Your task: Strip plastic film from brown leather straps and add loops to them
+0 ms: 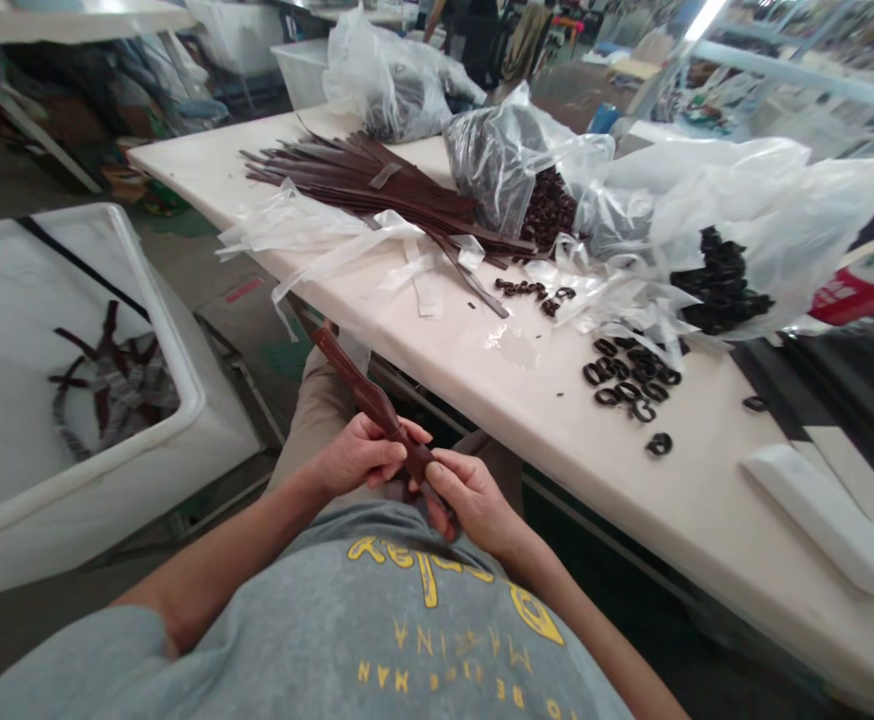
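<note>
"How far along does it look?"

"Well left of the left fingers (386,455), a white bin (195,395) has a loose tangle of brown lengths (111,360) in it. They may be done with, but I can't tell. One brown strap (360,388) is in hand, so I'd call that piece midway. Beyond the fingers, a thick spread of flat brown strips (347,185) lies on the bench (467,370), so I'd judge plenty is left. Further right, well apart from the right fingers (441,480), black loops (621,370) lie scattered, with none that I can see on the strap."

"And where is that strap, exactly?"

"In front of the torso, just short of the bench edge. Both thumbs press it against the fingers, left and right close together, with hardly any opening beyond its thickness."

"How does it look?"

"Dark brown, smooth, with a slight sheen. Its free end sticks out left of and beyond the left fingers; it swells wider just before them, then narrows between the hands. Past the right fingers, the rest is mostly hidden."
</note>
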`<act>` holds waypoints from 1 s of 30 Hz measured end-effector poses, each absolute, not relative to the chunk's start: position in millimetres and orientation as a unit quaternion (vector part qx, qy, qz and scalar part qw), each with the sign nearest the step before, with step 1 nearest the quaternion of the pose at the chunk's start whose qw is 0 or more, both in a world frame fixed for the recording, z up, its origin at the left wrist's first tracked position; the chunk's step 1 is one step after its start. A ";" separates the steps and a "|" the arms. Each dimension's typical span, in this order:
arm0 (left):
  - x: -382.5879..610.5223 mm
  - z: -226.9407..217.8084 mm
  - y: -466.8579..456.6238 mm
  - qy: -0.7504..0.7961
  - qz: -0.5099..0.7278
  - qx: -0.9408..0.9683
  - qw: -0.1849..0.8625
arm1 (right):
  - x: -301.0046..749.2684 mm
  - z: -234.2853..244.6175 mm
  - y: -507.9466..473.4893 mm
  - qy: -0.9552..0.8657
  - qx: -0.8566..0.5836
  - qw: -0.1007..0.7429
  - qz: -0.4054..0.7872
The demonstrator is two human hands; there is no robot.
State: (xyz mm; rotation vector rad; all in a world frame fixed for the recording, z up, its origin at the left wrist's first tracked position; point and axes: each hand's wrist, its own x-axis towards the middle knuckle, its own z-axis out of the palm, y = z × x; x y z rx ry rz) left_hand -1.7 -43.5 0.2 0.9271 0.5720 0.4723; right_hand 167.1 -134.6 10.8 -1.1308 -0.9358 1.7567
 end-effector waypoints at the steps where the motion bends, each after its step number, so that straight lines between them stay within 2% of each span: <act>1: -2.2 -0.4 -44.5 0.273 0.237 0.425 0.830 | 166.2 11.2 -135.8 -0.371 -0.450 0.414 0.698; 10: -6.4 -5.8 -46.1 0.281 0.314 0.371 0.827 | 164.5 14.1 -144.3 -0.374 -0.479 0.417 0.676; 13: -7.9 -6.5 -38.0 0.278 0.325 0.364 0.828 | 168.8 17.0 -138.5 -0.379 -0.497 0.446 0.640; 16: -5.5 -9.4 -40.8 0.298 0.213 0.424 0.828 | 172.2 22.2 -127.3 -0.389 -0.508 0.509 0.575; 19: 5.1 -16.2 -59.1 0.305 0.123 0.479 0.814 | 170.5 25.6 -116.6 -0.422 -0.547 0.528 0.494; 24: 16.2 -25.4 -61.7 0.317 0.211 0.512 0.770 | 162.0 23.0 -102.0 -0.508 -0.555 0.502 0.426; 27: -4.1 -9.8 -37.8 0.366 0.291 0.503 0.727 | 164.8 25.6 -97.5 -0.563 -0.540 0.495 0.381; 30: -46.6 17.6 -5.0 0.407 0.389 0.488 0.667 | 177.9 26.7 -97.2 -0.573 -0.575 0.453 0.368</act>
